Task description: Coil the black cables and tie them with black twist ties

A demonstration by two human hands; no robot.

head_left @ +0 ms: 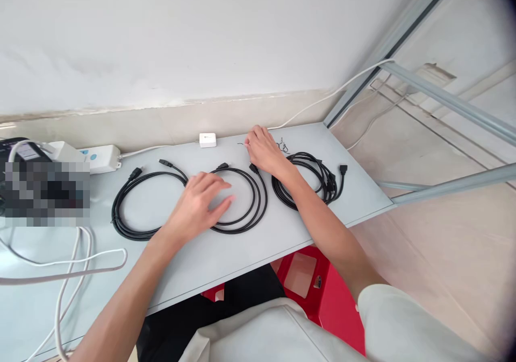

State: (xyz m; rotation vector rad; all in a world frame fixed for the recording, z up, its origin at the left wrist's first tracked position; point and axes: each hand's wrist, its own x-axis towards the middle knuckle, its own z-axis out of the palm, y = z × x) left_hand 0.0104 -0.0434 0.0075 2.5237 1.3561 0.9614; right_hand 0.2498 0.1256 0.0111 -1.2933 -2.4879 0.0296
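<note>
Three coiled black cables lie in a row on a grey table [226, 254]: a left coil [133, 206], a middle coil [250, 201] and a right coil [314, 182]. My left hand [199, 201] rests flat on the left side of the middle coil, fingers stretched out and apart. My right hand [264, 150] reaches to the far edge of the table, fingers curled down near small black wire ties [282, 146] and the plug end of the middle coil. What its fingertips pinch, if anything, is hidden.
A small white box [207, 139] sits at the far edge. A white power strip [99, 158] and loose white cords [68, 260] lie on the left. A red stool [318, 287] stands under the table. A metal frame [447, 101] runs at right.
</note>
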